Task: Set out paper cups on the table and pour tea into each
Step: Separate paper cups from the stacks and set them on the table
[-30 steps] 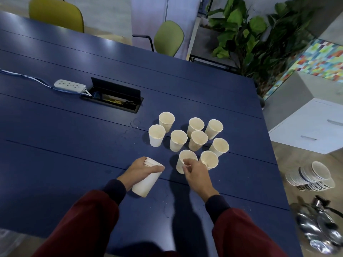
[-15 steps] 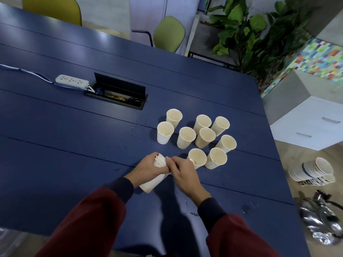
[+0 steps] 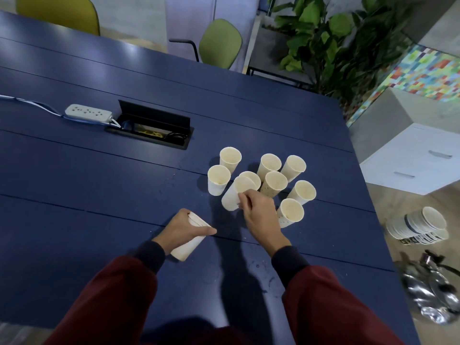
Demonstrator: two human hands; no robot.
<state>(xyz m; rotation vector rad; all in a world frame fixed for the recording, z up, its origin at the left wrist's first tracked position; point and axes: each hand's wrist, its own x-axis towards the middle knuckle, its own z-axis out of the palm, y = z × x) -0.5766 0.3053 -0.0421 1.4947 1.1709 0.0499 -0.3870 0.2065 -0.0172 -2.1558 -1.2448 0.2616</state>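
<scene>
Right hand (image 3: 261,217) moved off stack (image 3: 189,245), fingers (image 3: 245,201) pinching tilted cup (image 3: 231,197)

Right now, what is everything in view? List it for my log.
table: one, dark blue, fills most of the view
paper cups: eight visible upright, cream, clustered on table
tilted cup: one, cream, at cluster's near edge
cup stack: one, cream, on table
power strip: one, white, table left
cable box: one, black, lid open
chairs: two, yellow-green, far side
plant: one, green, top right
cabinet: one, white, right
floor stack: one, white, right
kettle: one, silver, blurred, floor
left hand: grips cup stack
right hand: holds tilted cup
</scene>
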